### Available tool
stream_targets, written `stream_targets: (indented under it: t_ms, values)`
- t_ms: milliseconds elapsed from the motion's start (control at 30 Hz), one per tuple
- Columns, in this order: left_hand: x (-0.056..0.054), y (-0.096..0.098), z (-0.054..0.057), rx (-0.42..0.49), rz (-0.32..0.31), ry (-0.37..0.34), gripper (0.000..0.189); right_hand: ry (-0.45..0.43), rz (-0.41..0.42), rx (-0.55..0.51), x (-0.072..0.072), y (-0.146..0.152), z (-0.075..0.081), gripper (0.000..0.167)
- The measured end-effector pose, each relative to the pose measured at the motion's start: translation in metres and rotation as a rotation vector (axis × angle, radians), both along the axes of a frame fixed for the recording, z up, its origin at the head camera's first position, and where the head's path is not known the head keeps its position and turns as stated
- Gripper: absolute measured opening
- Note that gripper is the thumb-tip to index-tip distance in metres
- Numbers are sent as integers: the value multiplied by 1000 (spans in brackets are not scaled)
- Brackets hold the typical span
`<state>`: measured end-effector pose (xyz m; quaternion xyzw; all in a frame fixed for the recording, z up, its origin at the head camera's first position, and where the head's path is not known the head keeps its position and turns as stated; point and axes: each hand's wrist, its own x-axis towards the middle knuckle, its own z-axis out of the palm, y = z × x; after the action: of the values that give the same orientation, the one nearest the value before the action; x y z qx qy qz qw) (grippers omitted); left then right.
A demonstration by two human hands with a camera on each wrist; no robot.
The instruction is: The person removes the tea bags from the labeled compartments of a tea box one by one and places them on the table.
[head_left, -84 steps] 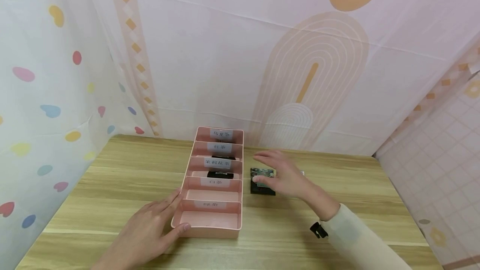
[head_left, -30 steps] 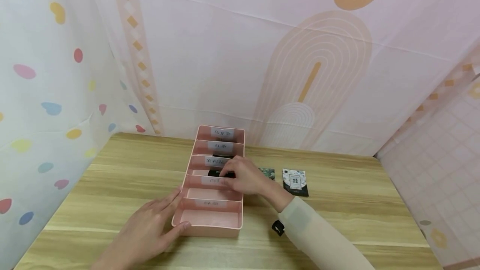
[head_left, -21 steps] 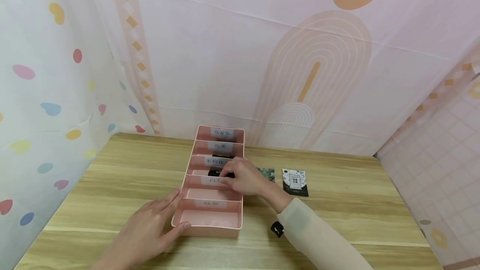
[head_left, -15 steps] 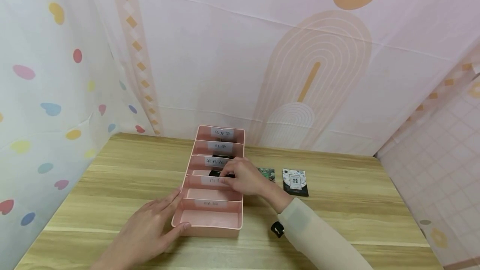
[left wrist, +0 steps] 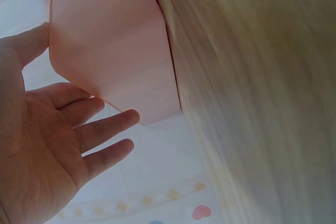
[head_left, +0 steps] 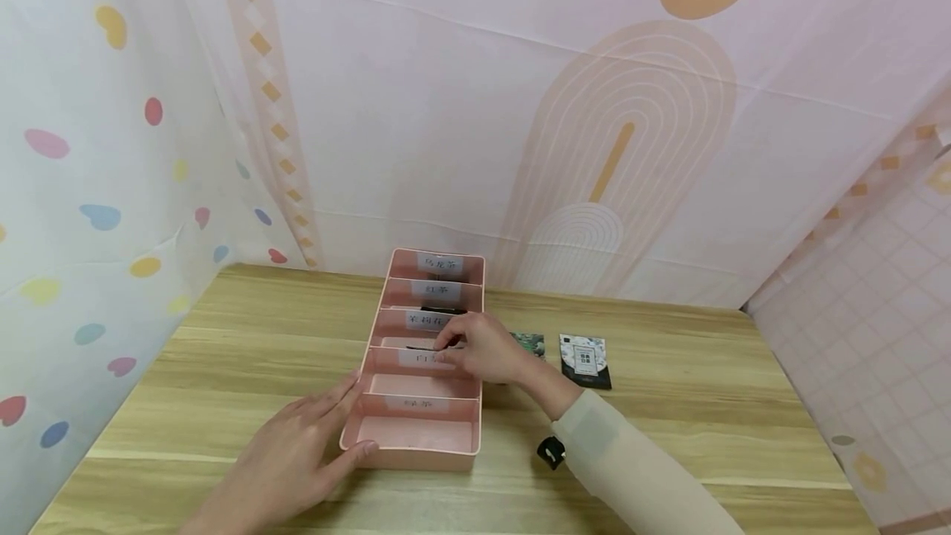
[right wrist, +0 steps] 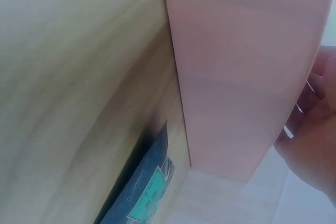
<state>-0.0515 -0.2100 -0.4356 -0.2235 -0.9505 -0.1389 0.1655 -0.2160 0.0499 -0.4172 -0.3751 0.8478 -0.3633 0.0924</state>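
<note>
Fingers [head_left: 456, 327] of your right hand [head_left: 484, 347] pinch black sachet [head_left: 422, 348] in middle compartment [head_left: 390, 343] of pink divided box [head_left: 419, 459]; sachet's long edge runs crosswise, poking out leftward. Left hand [head_left: 297, 440] farther off, loose at near-left corner.

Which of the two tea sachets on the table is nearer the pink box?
The green-patterned sachet, partly hidden by the right hand in the head view; the white-and-black sachet lies farther right, fully visible.
</note>
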Motion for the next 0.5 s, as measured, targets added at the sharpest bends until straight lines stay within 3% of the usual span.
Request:
stream_targets:
  t_ms: [233, 500]
  values:
    - [0, -1, 0, 2, -6, -4, 66, -54, -22, -42, 1, 1, 4, 4]
    - [0, 0, 0, 11, -4, 6, 65, -58, -49, -78, 1, 5, 8, 3]
